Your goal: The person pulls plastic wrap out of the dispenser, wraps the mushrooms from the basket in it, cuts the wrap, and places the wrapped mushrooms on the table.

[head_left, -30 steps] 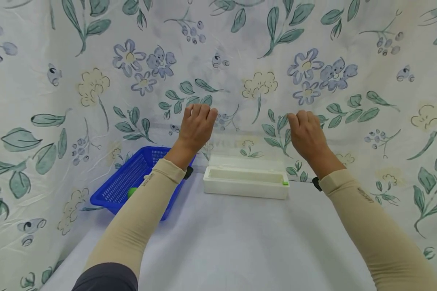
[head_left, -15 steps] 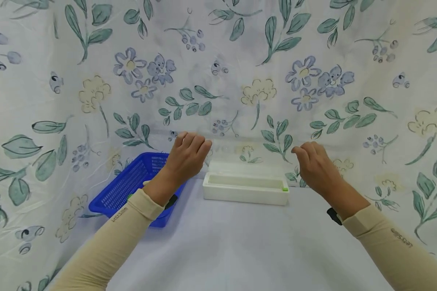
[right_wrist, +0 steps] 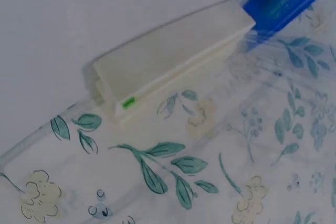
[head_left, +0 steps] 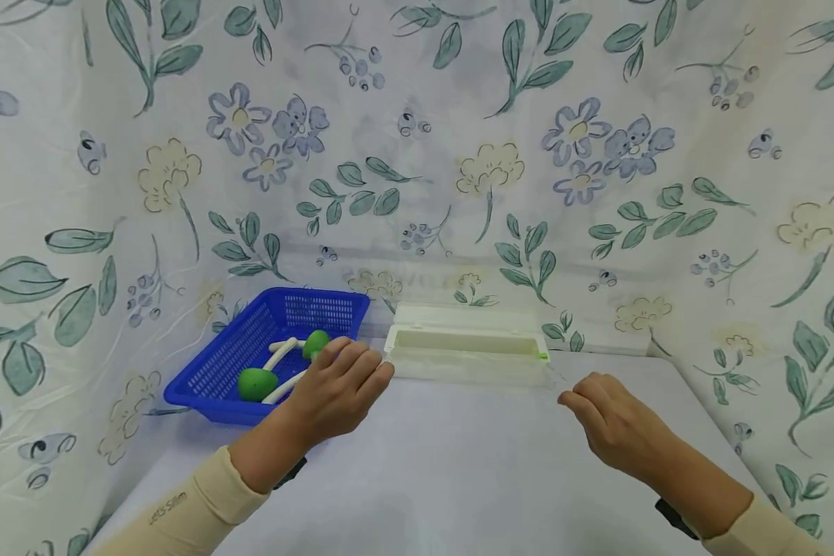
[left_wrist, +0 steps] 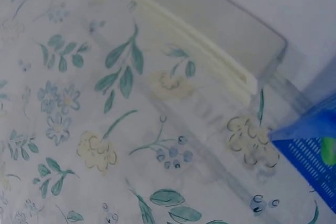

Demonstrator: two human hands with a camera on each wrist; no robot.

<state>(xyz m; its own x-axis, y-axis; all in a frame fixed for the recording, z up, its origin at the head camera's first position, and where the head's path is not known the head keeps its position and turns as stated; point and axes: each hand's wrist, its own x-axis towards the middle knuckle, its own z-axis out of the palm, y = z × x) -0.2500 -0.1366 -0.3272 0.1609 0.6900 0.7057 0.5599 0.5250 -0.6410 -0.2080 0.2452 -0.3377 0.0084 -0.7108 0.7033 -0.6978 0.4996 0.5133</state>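
A long white cling film dispenser box [head_left: 406, 333] stands at the back of the table with its lid raised. Its small green slider [head_left: 544, 356] sits at the right end. Clear cling film [head_left: 469, 374] stretches between my hands, its upper edge crossing the box front. My left hand [head_left: 340, 390] pinches the film's left side, fingers curled, in front of the blue basket. My right hand [head_left: 615, 425] pinches the right side, where thin creases run to the fingertips. Both wrist views show the box through a haze; neither hand appears there.
A blue plastic basket [head_left: 215, 351] stands at the back left, holding green and white toy-like pieces [head_left: 257, 384]. A floral curtain [head_left: 431, 100] hangs right behind the box and basket. White cloth covers the table [head_left: 459, 479].
Both hands have come down and nearer from in front of the curtain to low over the table. The film now overlaps the box front, and more of the basket's contents shows.
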